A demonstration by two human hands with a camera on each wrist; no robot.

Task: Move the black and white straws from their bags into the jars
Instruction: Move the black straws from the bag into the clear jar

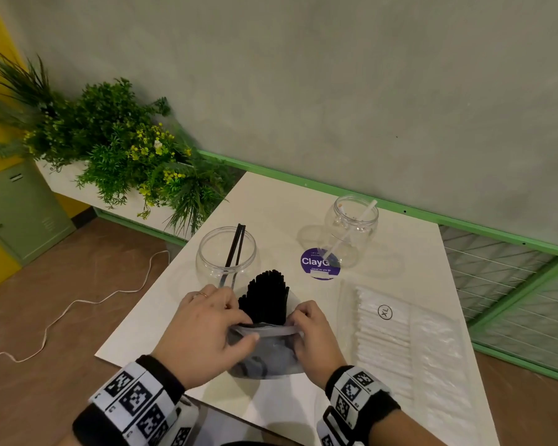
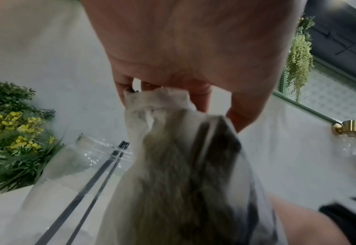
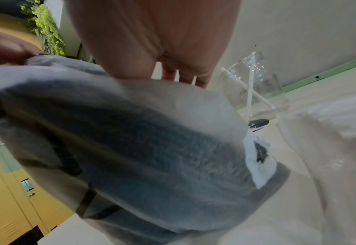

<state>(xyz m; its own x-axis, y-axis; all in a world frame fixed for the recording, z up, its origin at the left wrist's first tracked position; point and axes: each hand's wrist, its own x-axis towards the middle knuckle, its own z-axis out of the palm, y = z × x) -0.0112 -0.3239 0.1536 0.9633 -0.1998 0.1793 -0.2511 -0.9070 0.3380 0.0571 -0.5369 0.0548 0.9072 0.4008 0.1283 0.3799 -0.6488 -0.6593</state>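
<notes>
At the worktop's (image 1: 271, 201) near edge, the left hand (image 1: 203, 329) and right hand (image 1: 316, 339) pinch the bag's (image 1: 264, 355) mouth around its black straws (image 1: 266, 294). Beyond stand two jars (image 1: 226, 255), each holding straws.

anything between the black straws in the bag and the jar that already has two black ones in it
Nothing visible. The black straw bundle sticks out of the bag mouth, which the left hand and right hand grip, and points at the jar just beyond. Its mouth is open, holding only two black straws.
</notes>
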